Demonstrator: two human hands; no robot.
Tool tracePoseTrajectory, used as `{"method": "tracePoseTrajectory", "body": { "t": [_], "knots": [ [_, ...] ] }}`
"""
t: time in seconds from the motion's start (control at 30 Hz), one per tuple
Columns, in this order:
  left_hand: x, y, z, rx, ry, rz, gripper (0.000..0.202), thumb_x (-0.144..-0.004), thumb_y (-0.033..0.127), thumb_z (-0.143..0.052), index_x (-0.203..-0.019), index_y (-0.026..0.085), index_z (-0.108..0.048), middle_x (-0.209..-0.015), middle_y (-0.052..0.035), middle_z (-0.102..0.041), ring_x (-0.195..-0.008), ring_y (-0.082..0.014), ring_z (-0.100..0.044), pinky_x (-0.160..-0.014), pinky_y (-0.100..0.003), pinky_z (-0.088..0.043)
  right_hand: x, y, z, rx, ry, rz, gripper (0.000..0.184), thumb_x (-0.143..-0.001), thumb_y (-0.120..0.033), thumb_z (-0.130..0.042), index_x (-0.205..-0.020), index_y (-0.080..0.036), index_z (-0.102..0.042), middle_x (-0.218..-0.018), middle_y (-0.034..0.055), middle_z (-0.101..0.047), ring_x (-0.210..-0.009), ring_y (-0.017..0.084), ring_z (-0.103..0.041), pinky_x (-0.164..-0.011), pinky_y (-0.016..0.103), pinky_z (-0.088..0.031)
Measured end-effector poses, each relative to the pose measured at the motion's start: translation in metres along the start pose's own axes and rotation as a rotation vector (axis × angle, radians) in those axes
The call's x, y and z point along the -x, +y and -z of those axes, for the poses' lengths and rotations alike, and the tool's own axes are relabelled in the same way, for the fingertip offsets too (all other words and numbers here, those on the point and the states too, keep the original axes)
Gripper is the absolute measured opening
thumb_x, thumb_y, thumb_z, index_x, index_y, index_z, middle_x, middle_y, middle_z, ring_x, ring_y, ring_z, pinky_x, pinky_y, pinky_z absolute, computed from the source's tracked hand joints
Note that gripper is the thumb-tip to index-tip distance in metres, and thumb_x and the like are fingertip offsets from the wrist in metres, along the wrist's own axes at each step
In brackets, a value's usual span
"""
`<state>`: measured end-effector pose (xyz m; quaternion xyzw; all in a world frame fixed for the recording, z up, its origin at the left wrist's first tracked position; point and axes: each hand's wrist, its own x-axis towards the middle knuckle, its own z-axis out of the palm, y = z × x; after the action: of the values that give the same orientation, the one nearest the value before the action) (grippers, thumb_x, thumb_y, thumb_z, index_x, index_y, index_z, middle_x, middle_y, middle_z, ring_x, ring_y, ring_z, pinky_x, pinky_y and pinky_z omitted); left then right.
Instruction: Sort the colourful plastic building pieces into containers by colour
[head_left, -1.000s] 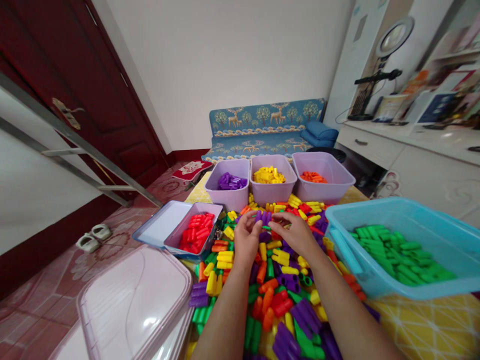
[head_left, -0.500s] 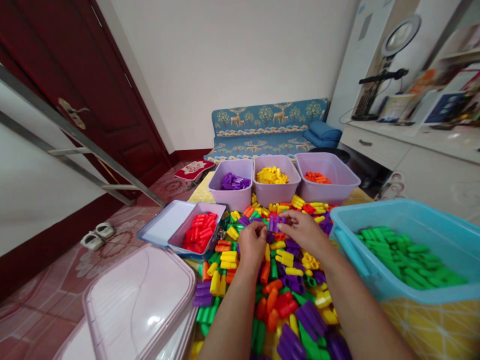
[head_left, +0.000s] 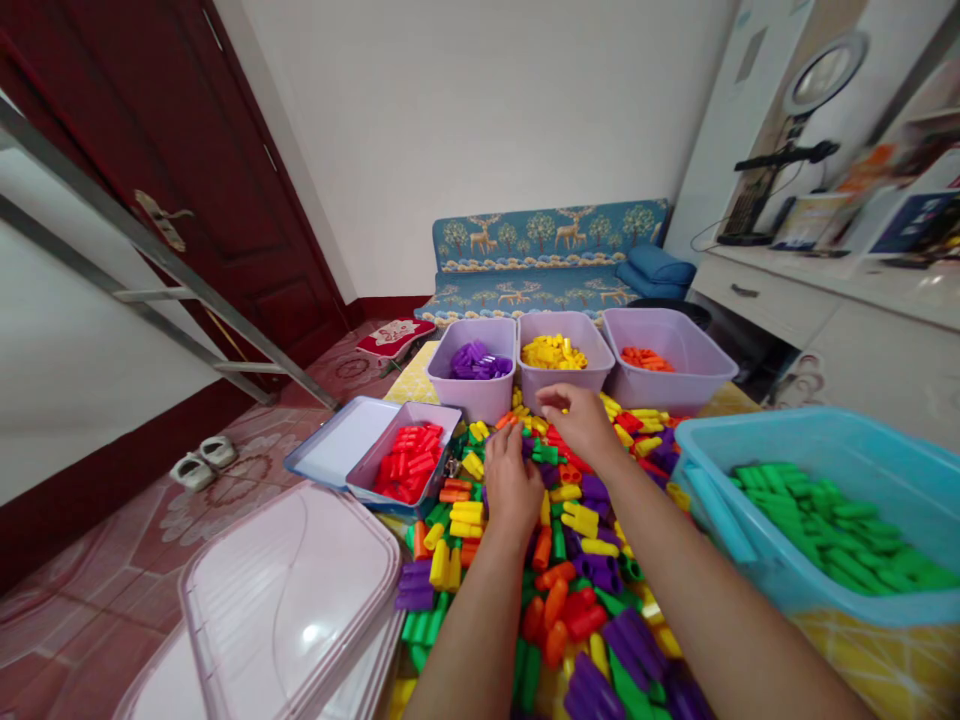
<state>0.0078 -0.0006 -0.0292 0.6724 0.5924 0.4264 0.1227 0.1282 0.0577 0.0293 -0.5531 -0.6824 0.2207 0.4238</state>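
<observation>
A loose pile of plastic bullet-shaped building pieces in purple, green, yellow, orange and red covers the table before me. My left hand (head_left: 514, 478) is over the middle of the pile, fingers stretched forward and apart; whether its fingertips touch the pieces I cannot tell. Higher and to the right, my right hand (head_left: 583, 425) reaches toward the bins with thumb and fingers apart and nothing visible in them. Ahead stand a lilac bin with purple pieces (head_left: 480, 362), a second with yellow pieces (head_left: 553, 352) and a third with orange pieces (head_left: 646, 360).
Left of the pile, a small bin of red pieces (head_left: 409, 462) sits beside a pale lid (head_left: 341, 440). Clear lids (head_left: 292, 590) are stacked at front left. A blue tub (head_left: 720, 440) with green pieces stands right. Beyond are a patterned sofa (head_left: 540, 240) and a metal ladder (head_left: 150, 280).
The purple pieces seen at my right fingers have left that hand. My right hand has moved forward toward the bins, and my left hand's pinched fingers have spread out. The view has shifted slightly.
</observation>
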Motion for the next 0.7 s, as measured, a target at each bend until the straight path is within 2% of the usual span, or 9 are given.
{"method": "tracePoseTrajectory", "body": {
  "t": [0.1, 0.3, 0.5, 0.6, 0.7],
  "knots": [
    [0.001, 0.001, 0.0, -0.042, -0.102, 0.045, 0.065, -0.071, 0.007, -0.05, -0.135, 0.012, -0.043, -0.134, -0.0136, -0.051, -0.127, -0.0267, -0.041, -0.109, -0.04, -0.032, 0.011, 0.014, -0.009, 0.197, -0.187, -0.044, 0.035, -0.074, -0.003, -0.049, -0.103, -0.016, -0.066, -0.105, 0.0078, -0.07, -0.098, 0.017, -0.064, -0.09, 0.028, -0.047],
    [0.0, 0.001, -0.001, -0.067, -0.164, 0.119, 0.065, -0.072, 0.012, -0.052, -0.136, 0.013, -0.041, -0.131, -0.0148, -0.053, -0.126, -0.0264, -0.042, -0.107, -0.038, -0.033, 0.018, 0.026, -0.027, 0.275, -0.334, -0.126, 0.053, -0.058, 0.002, -0.057, -0.108, -0.015, -0.063, -0.114, 0.0147, -0.065, -0.111, 0.031, -0.057, -0.097, 0.044, -0.039],
    [-0.002, 0.003, 0.0, -0.038, -0.144, 0.123, 0.06, -0.066, 0.009, -0.054, -0.126, 0.015, -0.052, -0.127, -0.0146, -0.055, -0.122, -0.0278, -0.047, -0.105, -0.039, -0.036, 0.019, 0.041, -0.023, 0.085, -0.459, -0.103, 0.047, -0.057, 0.0, -0.055, -0.1, -0.018, -0.065, -0.104, 0.0056, -0.069, -0.098, 0.022, -0.063, -0.087, 0.032, -0.047],
    [-0.002, 0.002, -0.001, 0.063, -0.126, 0.085, 0.057, -0.063, 0.006, -0.054, -0.118, 0.016, -0.058, -0.123, -0.0134, -0.058, -0.118, -0.0275, -0.051, -0.105, -0.04, -0.037, 0.022, 0.044, -0.017, -0.025, -0.476, -0.094, 0.047, -0.057, 0.0, -0.052, -0.099, -0.017, -0.063, -0.101, 0.0043, -0.069, -0.094, 0.02, -0.064, -0.082, 0.03, -0.05],
    [-0.002, 0.002, -0.002, 0.16, -0.134, 0.096, 0.057, -0.062, 0.005, -0.053, -0.118, 0.017, -0.058, -0.119, -0.0108, -0.063, -0.113, -0.0265, -0.056, -0.102, -0.04, -0.04, 0.025, 0.045, -0.013, -0.107, -0.479, -0.088, 0.05, -0.055, 0.001, -0.051, -0.101, -0.017, -0.062, -0.098, 0.0024, -0.069, -0.091, 0.019, -0.064, -0.08, 0.03, -0.051]
  ]
}}
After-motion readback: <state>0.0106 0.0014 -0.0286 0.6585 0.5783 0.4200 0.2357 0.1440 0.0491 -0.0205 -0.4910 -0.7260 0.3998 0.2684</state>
